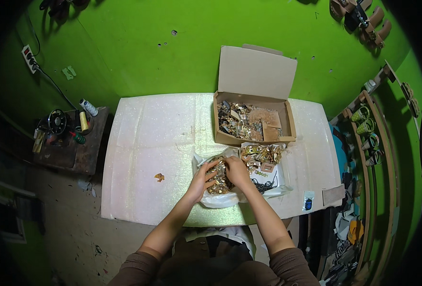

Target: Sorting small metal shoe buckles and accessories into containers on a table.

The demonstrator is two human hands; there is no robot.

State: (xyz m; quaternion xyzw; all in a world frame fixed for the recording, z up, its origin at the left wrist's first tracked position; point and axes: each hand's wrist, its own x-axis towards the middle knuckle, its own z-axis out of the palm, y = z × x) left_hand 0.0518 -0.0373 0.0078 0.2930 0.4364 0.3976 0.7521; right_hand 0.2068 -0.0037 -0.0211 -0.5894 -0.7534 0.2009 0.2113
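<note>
A pile of small gold and brown metal ornaments (217, 187) lies in the left part of a shallow tray lined with white plastic (220, 202). My left hand (201, 182) rests at the pile's left side, its fingers apart and touching the pieces. From the right, my right hand (237, 171) reaches into the same pile with its fingers curled down together. Whatever its fingertips grip is hidden. Gold buckles (263, 153) fill the tray's far right part, with a pinkish square buckle (267, 167) among them. Dark beaded chain (264, 186) lies nearer, right of my right wrist.
Behind the tray, an open cardboard box (291, 119) holds mixed metal pieces. A brown scrap (159, 177) lies on the pale shiny table (139, 143). At right are a small packet (308, 200) and a card (333, 195); a shoe rack (369, 138) stands beyond.
</note>
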